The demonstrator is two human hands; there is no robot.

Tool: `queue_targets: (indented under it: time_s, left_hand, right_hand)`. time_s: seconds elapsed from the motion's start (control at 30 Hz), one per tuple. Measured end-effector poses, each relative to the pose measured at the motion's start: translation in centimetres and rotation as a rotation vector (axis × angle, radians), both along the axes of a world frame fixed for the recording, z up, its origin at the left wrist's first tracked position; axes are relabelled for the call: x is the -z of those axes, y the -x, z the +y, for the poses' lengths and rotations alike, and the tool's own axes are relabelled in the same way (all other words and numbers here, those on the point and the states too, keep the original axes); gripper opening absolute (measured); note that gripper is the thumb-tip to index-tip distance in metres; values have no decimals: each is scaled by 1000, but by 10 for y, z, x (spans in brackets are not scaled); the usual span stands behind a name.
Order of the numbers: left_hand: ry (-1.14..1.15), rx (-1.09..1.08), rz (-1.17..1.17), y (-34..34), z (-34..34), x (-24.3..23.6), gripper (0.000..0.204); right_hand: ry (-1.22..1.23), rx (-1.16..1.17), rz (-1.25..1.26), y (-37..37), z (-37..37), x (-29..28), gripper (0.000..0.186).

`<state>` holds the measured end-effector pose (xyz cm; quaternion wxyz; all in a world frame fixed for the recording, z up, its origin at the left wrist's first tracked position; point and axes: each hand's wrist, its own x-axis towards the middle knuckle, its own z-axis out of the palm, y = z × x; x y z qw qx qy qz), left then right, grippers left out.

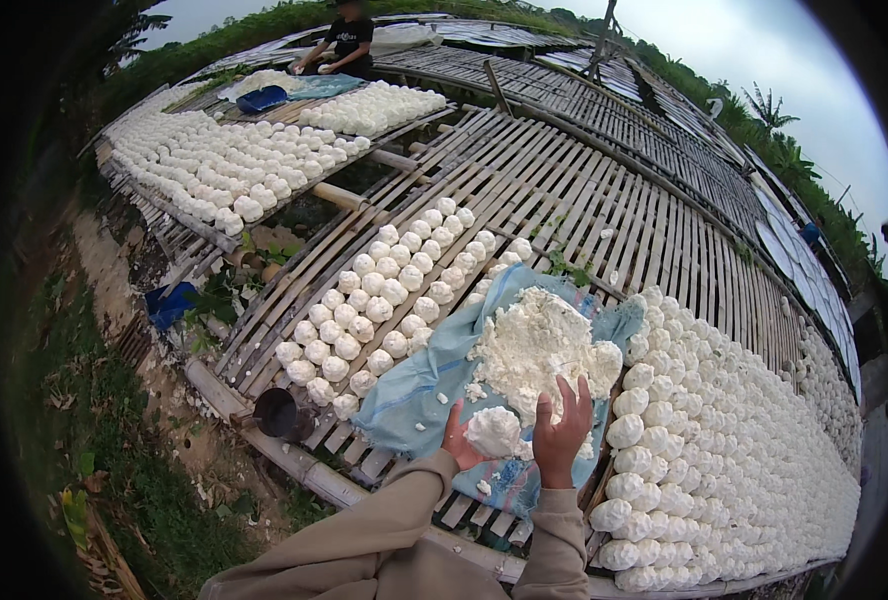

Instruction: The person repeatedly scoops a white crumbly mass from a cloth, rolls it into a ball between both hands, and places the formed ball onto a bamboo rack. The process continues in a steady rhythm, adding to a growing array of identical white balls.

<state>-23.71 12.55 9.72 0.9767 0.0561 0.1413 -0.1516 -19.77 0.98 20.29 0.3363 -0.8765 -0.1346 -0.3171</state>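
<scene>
A rough white ball of crumbly, dough-like mash [493, 432] sits against the palm of my left hand [461, 442], which cups it from the left; its fingers are partly hidden by the ball. My right hand [561, 437] is just right of the ball, fingers spread and raised, holding nothing. Beyond both hands lies a large heap of the same white mash [536, 340], on a light blue woven plastic sheet [419, 388]. Small crumbs are scattered over the sheet around my hands.
Rows of white balls [362, 300] stand left of the sheet on bamboo slats [604, 215]; many more balls [709, 450] crowd the right. A dark cup [279, 412] is at the near left edge. Farther off, a person [349, 40] works beside another ball-covered rack [214, 165].
</scene>
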Motion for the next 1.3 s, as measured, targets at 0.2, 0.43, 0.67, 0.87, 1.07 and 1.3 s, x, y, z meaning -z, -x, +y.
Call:
queue_targets:
  time_s: [0.2,0.43,0.67,0.87,1.07,1.3]
  left_hand:
    - [17,-3,-55,25,5,-17,74]
    - [-391,-78,-63,43,32,5,87]
    - [-195,-10,-36,63,52,7,86]
    - [-169,-38,-5,71,76,3,85]
    - [-68,-69,31,76,90,-19,60]
    - [-325,-38,-24,63,92,-19,68]
  right_hand:
    - [-20,-206,463,12,8,18,44]
    - [24,-197,496,45,31,21,50]
    - [-89,-242,310,62,54,29,47]
    - [-48,-50,128,70,77,30,50]
    - [74,-255,273,76,96,21,44]
    - [-68,-130,271,85,84,29,47]
